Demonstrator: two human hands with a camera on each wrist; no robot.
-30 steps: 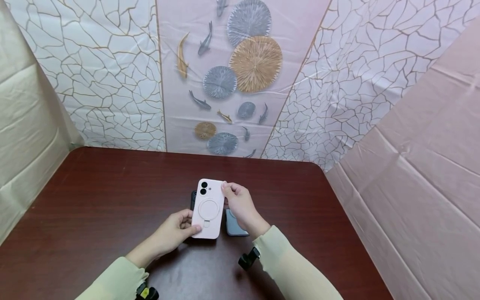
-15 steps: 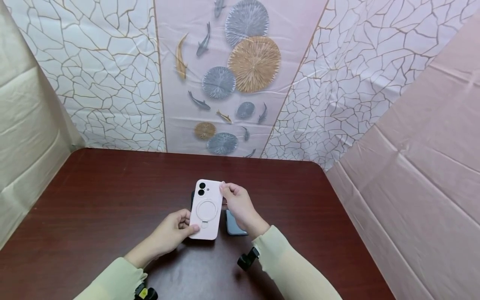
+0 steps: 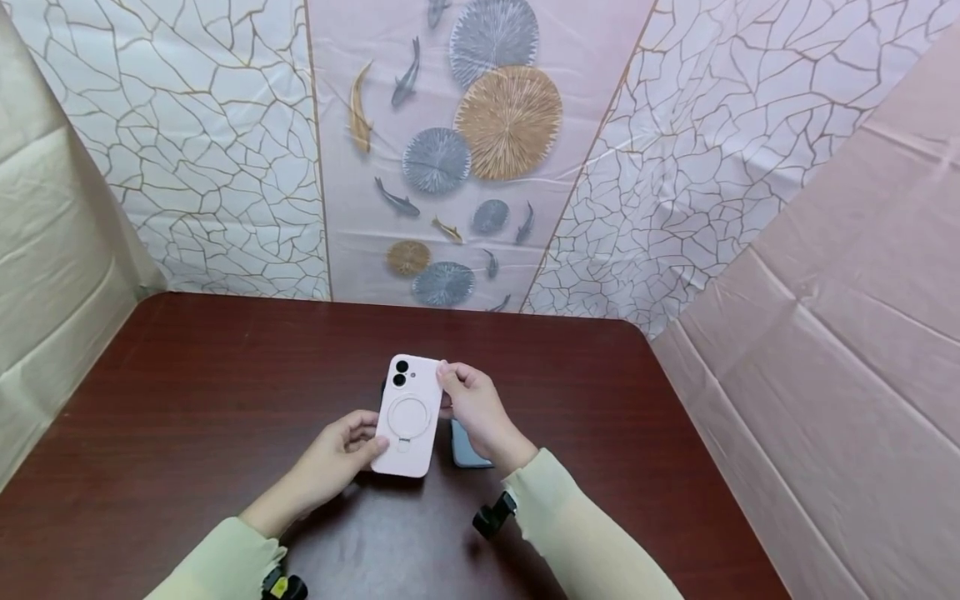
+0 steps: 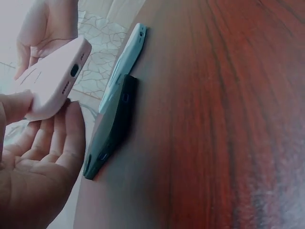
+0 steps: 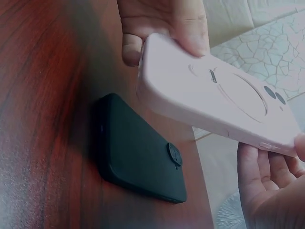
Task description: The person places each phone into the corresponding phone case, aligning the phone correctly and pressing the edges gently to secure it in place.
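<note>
A phone in a pale pink case (image 3: 397, 456) is held up above the table, its back towards the head camera. Two dark camera lenses and a ring with a small stand tab show on that back. My left hand (image 3: 336, 454) grips its lower left edge, thumb over the back and fingers underneath. At the upper right corner my right hand (image 3: 480, 412) pinches it between thumb and fingers. Below it lies a phone in a black case (image 5: 136, 148), almost wholly hidden in the head view. A grey-blue phone (image 3: 467, 447) lies on the table, partly covered by my right hand.
The table (image 3: 225, 375) is dark reddish wood with rounded far corners. Patterned cloth (image 3: 225, 167) hangs behind it, and plain pale cloth (image 3: 840, 375) drapes both sides. A small black wrist camera (image 3: 491, 517) sits below the right cuff.
Both hands have shifted slightly left with the pink phone, which tilts a little more. It now covers more of the black phone in the head view.
</note>
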